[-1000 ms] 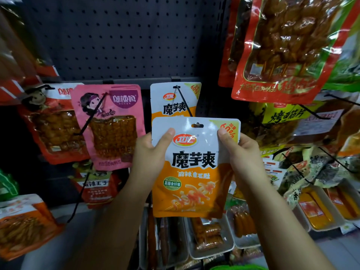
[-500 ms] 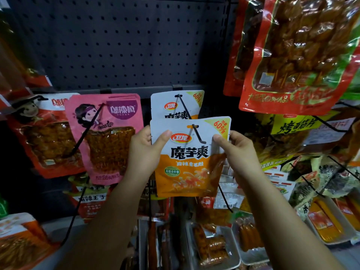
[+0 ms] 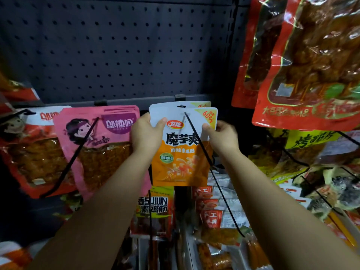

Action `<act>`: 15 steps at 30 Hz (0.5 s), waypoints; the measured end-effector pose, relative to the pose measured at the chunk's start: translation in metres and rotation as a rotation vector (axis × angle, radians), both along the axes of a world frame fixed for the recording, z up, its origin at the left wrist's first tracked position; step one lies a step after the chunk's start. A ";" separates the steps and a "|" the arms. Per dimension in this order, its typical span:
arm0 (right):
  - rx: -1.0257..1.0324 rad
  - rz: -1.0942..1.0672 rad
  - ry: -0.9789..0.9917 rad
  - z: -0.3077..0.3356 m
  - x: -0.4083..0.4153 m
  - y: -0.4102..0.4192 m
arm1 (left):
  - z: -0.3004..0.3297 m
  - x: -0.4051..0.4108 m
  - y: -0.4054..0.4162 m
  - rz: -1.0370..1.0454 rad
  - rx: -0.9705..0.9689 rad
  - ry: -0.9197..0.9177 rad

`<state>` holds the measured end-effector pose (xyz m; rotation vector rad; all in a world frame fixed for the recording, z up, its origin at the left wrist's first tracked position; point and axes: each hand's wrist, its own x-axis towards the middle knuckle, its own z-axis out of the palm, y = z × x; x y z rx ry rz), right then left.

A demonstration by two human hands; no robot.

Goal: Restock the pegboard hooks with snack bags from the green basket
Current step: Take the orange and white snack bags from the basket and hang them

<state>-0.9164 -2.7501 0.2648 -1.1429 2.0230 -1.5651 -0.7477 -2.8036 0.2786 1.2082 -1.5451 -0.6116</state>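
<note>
A white-and-orange snack bag point(image 3: 181, 151) hangs on a long black hook point(image 3: 202, 152) that passes through its top hole and slants down toward me. My left hand point(image 3: 145, 136) pinches the bag's upper left edge, thumb on the front. My right hand point(image 3: 222, 137) pinches its upper right edge. A second bag of the same kind point(image 3: 200, 104) sits directly behind it on the same hook, only its top showing. The dark pegboard point(image 3: 116, 47) rises above. The green basket is out of view.
Pink snack bags point(image 3: 99, 145) and red ones point(image 3: 31, 152) hang on hooks to the left. Large red bags point(image 3: 311, 61) hang at the upper right, yellow and grey packs point(image 3: 311, 152) below them. Trays of packaged snacks point(image 3: 214, 254) fill the shelf underneath.
Both hands have pushed the orange bag back along the hook, from its tip to just in front of the bag behind it. The camera has moved closer.
</note>
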 end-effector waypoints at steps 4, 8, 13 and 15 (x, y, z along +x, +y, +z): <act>0.053 -0.049 0.102 0.002 -0.003 -0.024 | 0.002 -0.007 -0.012 0.095 -0.015 -0.053; 0.069 -0.072 0.150 0.003 -0.005 -0.037 | 0.001 -0.013 -0.020 0.126 0.032 -0.063; 0.078 -0.101 0.113 0.002 -0.008 -0.042 | 0.001 -0.015 -0.025 0.119 0.085 -0.073; 0.091 -0.088 0.093 0.000 -0.008 -0.040 | 0.001 -0.014 -0.022 0.112 0.104 -0.051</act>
